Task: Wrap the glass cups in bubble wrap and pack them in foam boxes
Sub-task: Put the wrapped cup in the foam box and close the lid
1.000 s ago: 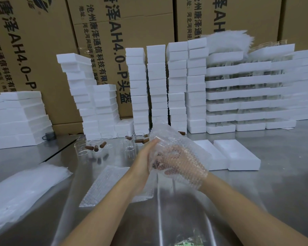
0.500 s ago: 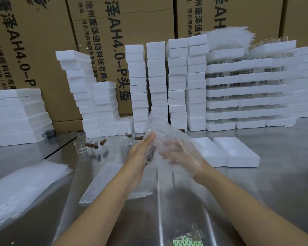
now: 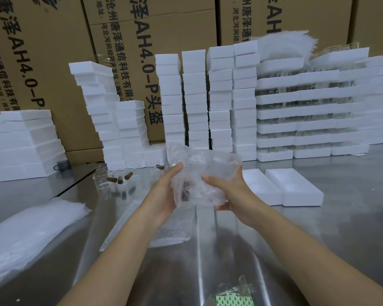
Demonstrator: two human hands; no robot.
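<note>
Bubble-wrap bundle [image 3: 199, 180] is held above the steel table [image 3: 341, 239], mid-view, with something dark and brown showing through the film. Probably a stoppered glass cup, though the wrap blurs it. Left hand [image 3: 164, 195] cradles the bundle's 9 o'clock side, thumb up along the edge. Right hand [image 3: 228, 191] grips the 3 o'clock side, thumb pressed on the front, fingers curled underneath. Both hands are closed on the wrap, likely to stop loose folds springing open; the top edge flares unsecured, so wrapping looks unfinished. Two foam boxes [image 3: 294, 188] lie side by side at 3 o'clock, nearby, handy for the right hand to drop the bundle in; can't tell if their hollows face up. Bare glass cups [image 3: 117, 177] with brown stoppers wait at 10 o'clock. A spare bubble-wrap sheet [image 3: 164, 235] lies flat at 6 o'clock, under the hands. Foam-box stacks [image 3: 195, 96] stand at 12 o'clock.
</note>
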